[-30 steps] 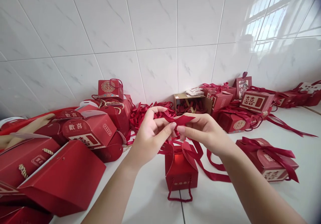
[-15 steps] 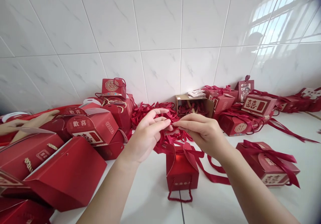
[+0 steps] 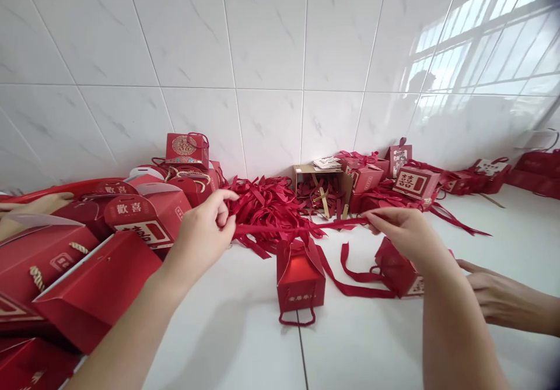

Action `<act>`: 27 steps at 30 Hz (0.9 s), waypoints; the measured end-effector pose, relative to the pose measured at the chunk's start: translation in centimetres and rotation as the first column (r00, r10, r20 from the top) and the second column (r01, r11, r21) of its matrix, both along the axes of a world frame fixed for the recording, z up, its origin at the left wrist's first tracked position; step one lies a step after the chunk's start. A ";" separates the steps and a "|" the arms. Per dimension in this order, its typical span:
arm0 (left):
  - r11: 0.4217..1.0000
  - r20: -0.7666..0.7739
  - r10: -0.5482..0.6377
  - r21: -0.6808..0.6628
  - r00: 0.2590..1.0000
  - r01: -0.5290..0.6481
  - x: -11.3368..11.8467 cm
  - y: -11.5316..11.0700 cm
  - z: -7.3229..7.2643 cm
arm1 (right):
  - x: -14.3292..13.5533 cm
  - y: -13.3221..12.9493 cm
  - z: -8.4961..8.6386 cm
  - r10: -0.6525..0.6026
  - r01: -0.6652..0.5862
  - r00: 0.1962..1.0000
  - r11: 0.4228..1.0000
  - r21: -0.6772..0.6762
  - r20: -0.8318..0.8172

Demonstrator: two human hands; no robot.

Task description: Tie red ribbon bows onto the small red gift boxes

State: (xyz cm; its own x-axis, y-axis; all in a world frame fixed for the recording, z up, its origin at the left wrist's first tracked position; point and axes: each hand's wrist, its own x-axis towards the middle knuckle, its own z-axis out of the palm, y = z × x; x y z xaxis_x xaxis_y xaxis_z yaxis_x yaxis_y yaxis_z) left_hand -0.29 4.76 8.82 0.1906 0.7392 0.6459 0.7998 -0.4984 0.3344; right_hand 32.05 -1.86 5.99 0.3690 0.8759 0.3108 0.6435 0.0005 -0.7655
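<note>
A red ribbon (image 3: 280, 228) is stretched sideways between my two hands, above a small red gift box (image 3: 301, 282). My left hand (image 3: 207, 227) pinches its left end, and my right hand (image 3: 396, 227) pinches the right end. The box stands upright on the white table with its top flaps drawn together and a rope handle (image 3: 297, 323) hanging at the front. Behind the ribbon lies a heap of loose red ribbons (image 3: 266, 200). Partly behind my right arm is another red box (image 3: 396, 270) with ribbon trailing left.
Several red boxes (image 3: 96, 297) crowd the left side. At the back, a cardboard box (image 3: 345, 189) holds ribbons and tags, with cards (image 3: 326, 163) on top. More gift boxes (image 3: 413, 183) line the tiled wall. Another person's hand (image 3: 490, 291) reaches in from the right.
My hands have moved apart, pulling the ribbon into a taut line. Another person's hand has appeared at the right beside the ribboned box, which now sits partly behind my arm.
</note>
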 end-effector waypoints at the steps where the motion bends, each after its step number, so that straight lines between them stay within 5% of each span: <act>1: 0.997 -0.073 0.014 -0.075 0.997 -0.020 -1.0 0.1 -0.6 | 0.9 -0.5 -1.0 -0.061 0.060 0.998 0.997 -0.044 -0.018; 6: 0.922 -0.340 0.034 -0.352 0.940 -0.161 -4.5 0.5 -5.4 | 2.4 -1.5 -5.2 -0.221 0.237 0.971 0.939 -0.250 0.090; 9: 0.941 -0.331 0.044 -0.304 0.943 -0.150 -3.8 0.4 -7.0 | 1.5 -1.3 -5.7 -0.176 0.219 0.964 0.950 -0.222 0.200; 13: 0.948 0.015 -0.109 -0.299 0.994 0.109 -0.4 0.1 -7.4 | -0.9 -0.7 -4.4 -0.064 0.078 0.972 0.995 -0.056 0.225; 17: 0.803 0.398 -0.240 -0.432 0.885 0.411 2.9 0.3 -8.5 | -3.9 0.3 -4.1 0.189 -0.173 0.973 0.976 -0.130 0.130; 22: 0.775 0.512 -0.181 -0.452 0.840 0.442 4.8 0.3 -10.8 | -6.3 1.6 -6.4 0.366 -0.354 0.931 0.906 -0.230 0.008; 27: 0.709 0.570 -0.121 -0.523 0.812 0.473 5.1 -0.2 -11.3 | -6.7 1.9 -7.8 0.426 -0.444 0.896 0.871 -0.208 -0.129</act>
State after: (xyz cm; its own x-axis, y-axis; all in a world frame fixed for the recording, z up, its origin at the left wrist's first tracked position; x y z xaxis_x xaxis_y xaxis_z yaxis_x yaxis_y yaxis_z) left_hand 4.78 4.60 -2.49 0.2842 0.9498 0.1307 0.3002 -0.2176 0.9287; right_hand 25.36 0.08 -1.85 -0.0513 0.9961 0.0717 0.5580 0.0881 -0.8251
